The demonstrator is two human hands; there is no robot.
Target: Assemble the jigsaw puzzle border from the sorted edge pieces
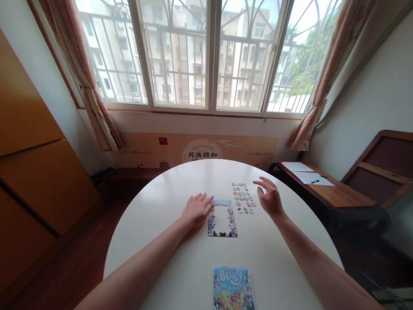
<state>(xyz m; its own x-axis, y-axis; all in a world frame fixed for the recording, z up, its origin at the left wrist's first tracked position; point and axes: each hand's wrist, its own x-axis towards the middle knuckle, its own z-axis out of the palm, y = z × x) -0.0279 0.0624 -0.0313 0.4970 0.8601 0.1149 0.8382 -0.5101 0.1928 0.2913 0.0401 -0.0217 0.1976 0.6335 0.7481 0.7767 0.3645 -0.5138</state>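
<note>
A puzzle frame [234, 221] of joined pieces lies on the white round table [145, 254], its middle showing bare white. My left hand [196, 209] rests flat with fingers spread, the fingertips at the frame's upper left corner. To the right of the frame, loose puzzle pieces [244, 199] lie in rows. My right hand [269, 197] is just right of those pieces, fingers apart and pointing left, with nothing seen in it. Nearer to me lies a blue picture sheet or box [233, 288] marked "Bluey", cut off by the bottom edge of the view.
Behind the table are a printed carton [145, 148] and barred windows. On the right, a wooden bench [346, 193] holds papers [311, 178] and a dark pen-like item. An orange-brown cabinet [38, 181] stands at the left.
</note>
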